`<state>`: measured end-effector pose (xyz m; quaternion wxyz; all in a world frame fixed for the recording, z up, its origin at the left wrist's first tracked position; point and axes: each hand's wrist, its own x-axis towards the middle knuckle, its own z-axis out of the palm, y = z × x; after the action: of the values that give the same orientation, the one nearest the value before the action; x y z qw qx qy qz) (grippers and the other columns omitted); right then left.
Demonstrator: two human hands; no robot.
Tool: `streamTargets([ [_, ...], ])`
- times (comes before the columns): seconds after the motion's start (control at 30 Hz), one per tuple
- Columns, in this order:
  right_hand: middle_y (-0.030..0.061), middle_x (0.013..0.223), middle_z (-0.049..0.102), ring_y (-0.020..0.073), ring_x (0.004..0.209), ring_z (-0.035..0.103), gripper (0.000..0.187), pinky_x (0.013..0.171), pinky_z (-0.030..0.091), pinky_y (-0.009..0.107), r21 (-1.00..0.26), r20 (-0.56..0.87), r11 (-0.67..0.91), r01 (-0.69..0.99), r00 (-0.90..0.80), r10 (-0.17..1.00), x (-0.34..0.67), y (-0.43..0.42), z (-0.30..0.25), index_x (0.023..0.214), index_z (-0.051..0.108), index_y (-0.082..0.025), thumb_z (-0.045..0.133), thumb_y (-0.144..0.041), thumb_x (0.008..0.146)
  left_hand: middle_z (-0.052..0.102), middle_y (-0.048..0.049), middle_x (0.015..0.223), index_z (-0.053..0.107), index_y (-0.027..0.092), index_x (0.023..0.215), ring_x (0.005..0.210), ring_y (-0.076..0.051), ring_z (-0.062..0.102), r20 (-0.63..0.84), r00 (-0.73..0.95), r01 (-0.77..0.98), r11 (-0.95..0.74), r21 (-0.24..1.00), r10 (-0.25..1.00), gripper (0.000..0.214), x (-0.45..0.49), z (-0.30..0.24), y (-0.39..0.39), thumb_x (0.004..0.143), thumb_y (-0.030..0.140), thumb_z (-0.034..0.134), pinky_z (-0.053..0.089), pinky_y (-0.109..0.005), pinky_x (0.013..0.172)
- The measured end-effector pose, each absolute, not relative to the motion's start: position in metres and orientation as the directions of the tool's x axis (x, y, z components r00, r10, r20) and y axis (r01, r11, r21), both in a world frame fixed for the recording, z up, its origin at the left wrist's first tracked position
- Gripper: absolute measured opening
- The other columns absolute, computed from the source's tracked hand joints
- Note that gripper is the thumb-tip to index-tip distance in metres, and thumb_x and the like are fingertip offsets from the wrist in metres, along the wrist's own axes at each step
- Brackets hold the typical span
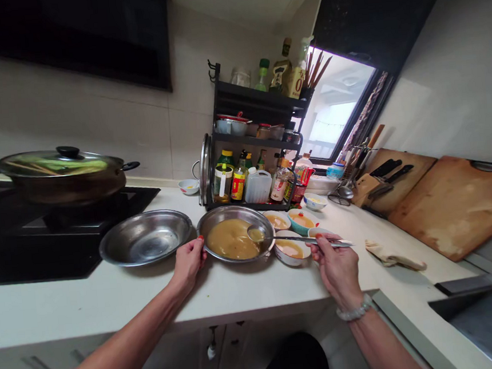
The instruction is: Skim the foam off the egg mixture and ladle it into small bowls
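Note:
My left hand (189, 263) pinches the left rim of a metal basin (218, 257) that holds a tan, soupy liquid (229, 237). Between the fingers of my right hand (336, 262) is the handle of a metal ladle (294, 238). Its bowl lies over the right part of the basin, with some of the liquid in it. Just right of the basin stand several small bowls with similar liquid, among them a white bowl (293, 261) and a teal-rimmed bowl (297, 230). My right hand partly covers one more bowl.
An empty metal basin (149, 260) sits to the left, beside a lidded pot (69, 185) on the stove (29, 261). Behind is a black rack (263, 140) of bottles. Cutting boards (454, 206), a knife block (364, 188), a cloth (392, 256) and a sink (491, 324) are at the right.

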<state>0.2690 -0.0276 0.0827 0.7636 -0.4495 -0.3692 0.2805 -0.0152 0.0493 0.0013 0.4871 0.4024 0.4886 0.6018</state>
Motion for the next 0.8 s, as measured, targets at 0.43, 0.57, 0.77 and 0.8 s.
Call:
streamTargets([
  [0.43, -0.0011, 0.053, 0.062, 0.0128, 0.042, 0.056, 0.037, 0.038, 0.045, 0.022, -0.849, 0.515, 0.449, 0.28, 0.634, 0.577, 0.318, -0.068, 0.09, 0.083, 0.061, -0.015, 0.079, -0.043, 0.066, 0.043, 0.0056, 0.041, 0.044, 0.02, 0.051, 0.034, -0.005, 0.031, -0.015, -0.187, -0.231, -0.029, 0.972, 0.982, 0.037, -0.015, 0.006, 0.047, 0.068, 0.05, 0.059, 0.021, -0.019, 0.035],
  [0.57, -0.0004, 0.057, 0.063, 0.0128, 0.043, 0.057, 0.033, 0.043, 0.051, 0.025, -0.777, 0.622, 0.393, 0.492, 0.502, 0.601, 0.319, -0.084, 0.076, 0.089, 0.063, -0.015, 0.07, -0.046, 0.077, 0.044, 0.0055, 0.042, 0.044, 0.02, 0.052, 0.035, -0.006, 0.032, -0.018, -0.195, -0.233, -0.028, 0.972, 0.981, 0.038, -0.015, 0.005, 0.047, 0.068, 0.05, 0.059, 0.022, -0.019, 0.036],
  [0.77, 0.0031, 0.083, 0.067, 0.0143, 0.055, 0.062, 0.011, 0.049, 0.055, 0.03, -0.552, 0.806, 0.553, 0.624, 0.228, 0.547, 0.311, -0.095, 0.064, 0.092, 0.07, -0.022, 0.066, -0.026, 0.082, 0.043, 0.0061, 0.041, 0.044, 0.02, 0.053, 0.034, -0.006, 0.03, -0.011, -0.189, -0.229, -0.033, 0.973, 0.982, 0.038, -0.014, 0.004, 0.047, 0.069, 0.052, 0.058, 0.022, -0.02, 0.036],
  [0.8, 0.0031, 0.084, 0.067, 0.0145, 0.057, 0.062, 0.011, 0.049, 0.055, 0.03, -0.528, 0.824, 0.58, 0.621, 0.207, 0.528, 0.307, -0.094, 0.064, 0.093, 0.07, -0.023, 0.066, -0.023, 0.082, 0.043, 0.0061, 0.041, 0.044, 0.021, 0.053, 0.034, -0.006, 0.03, -0.012, -0.186, -0.233, -0.032, 0.972, 0.982, 0.038, -0.014, 0.004, 0.047, 0.069, 0.052, 0.058, 0.021, -0.02, 0.036],
])
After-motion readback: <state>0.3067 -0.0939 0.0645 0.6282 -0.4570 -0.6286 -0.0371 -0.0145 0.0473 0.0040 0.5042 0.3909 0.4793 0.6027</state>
